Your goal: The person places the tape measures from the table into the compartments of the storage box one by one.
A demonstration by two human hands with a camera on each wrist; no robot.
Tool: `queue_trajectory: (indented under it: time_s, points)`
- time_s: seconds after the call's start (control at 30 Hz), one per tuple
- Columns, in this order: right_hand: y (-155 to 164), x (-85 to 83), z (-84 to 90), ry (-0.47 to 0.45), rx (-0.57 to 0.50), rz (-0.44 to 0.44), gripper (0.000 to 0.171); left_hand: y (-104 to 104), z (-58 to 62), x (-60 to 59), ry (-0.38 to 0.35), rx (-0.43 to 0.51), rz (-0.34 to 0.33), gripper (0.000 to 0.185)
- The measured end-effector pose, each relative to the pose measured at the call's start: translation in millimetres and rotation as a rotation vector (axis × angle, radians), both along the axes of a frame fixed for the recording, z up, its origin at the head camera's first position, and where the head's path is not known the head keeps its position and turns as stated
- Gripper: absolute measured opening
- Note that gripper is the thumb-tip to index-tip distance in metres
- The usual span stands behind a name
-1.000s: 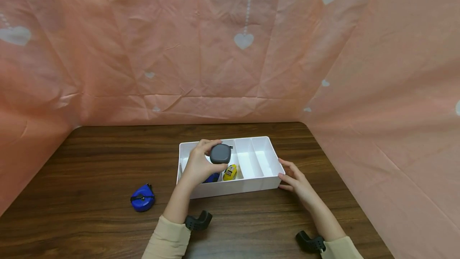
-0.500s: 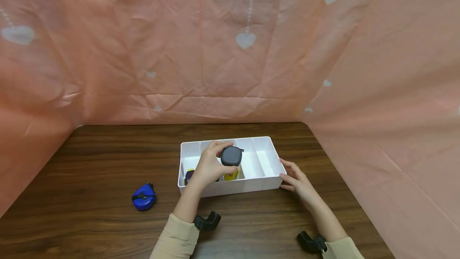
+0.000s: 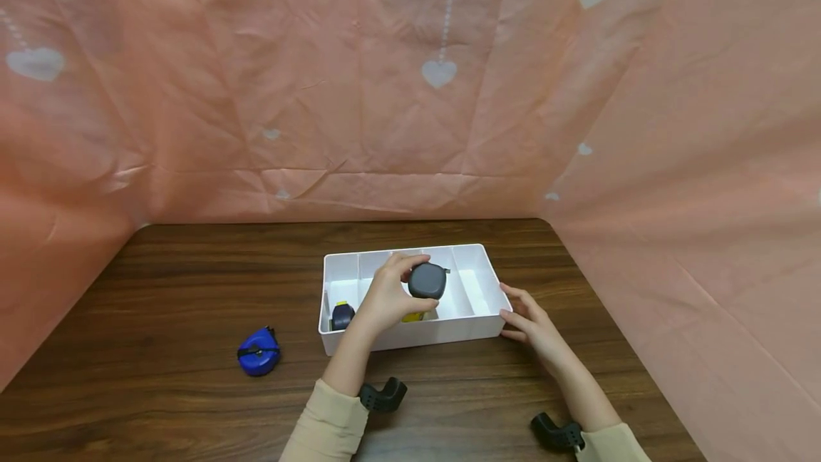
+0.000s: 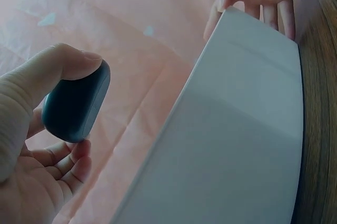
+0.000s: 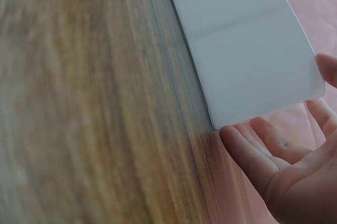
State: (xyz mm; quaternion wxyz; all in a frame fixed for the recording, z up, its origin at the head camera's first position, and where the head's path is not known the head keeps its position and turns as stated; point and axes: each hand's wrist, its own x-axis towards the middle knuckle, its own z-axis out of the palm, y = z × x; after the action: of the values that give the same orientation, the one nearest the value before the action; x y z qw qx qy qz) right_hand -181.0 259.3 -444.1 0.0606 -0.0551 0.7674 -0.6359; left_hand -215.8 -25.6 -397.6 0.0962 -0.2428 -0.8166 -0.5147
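In the head view, my left hand [image 3: 388, 296] pinches a dark grey, rounded tape measure [image 3: 427, 281] between thumb and fingers, above the middle of a white divided box [image 3: 410, 336]. In the left wrist view, the tape measure [image 4: 76, 103] is clear of the box wall [image 4: 226, 113]. At the box's right end, my right hand [image 3: 532, 326] touches the end wall and corner with nearly straight fingers. A yellow tape measure [image 3: 413, 316], partly hidden by the left hand, lies in a middle compartment. A dark blue and yellow one [image 3: 343, 316] sits in the left compartment.
A blue tape measure with a black band [image 3: 259, 352] lies on the wooden table [image 3: 160, 376], left of the box. Thin dividers [image 3: 463, 280] separate the compartments. Pink cloth [image 3: 321, 91] with white hearts hangs behind the table and at both sides.
My left hand has carried the grey tape measure rightward over the box, uncovering the dark blue one at the left and covering more of the yellow one. The right hand stays at the box's end.
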Motion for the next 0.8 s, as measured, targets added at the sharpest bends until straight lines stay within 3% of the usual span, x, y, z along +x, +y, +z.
queue_trajectory:
  time_s: [0.8]
  points:
    - [2, -1.0, -0.3, -0.007, 0.002, -0.001, 0.056, 24, -11.0, 5.1, 0.004, -0.143, -0.038, 0.074]
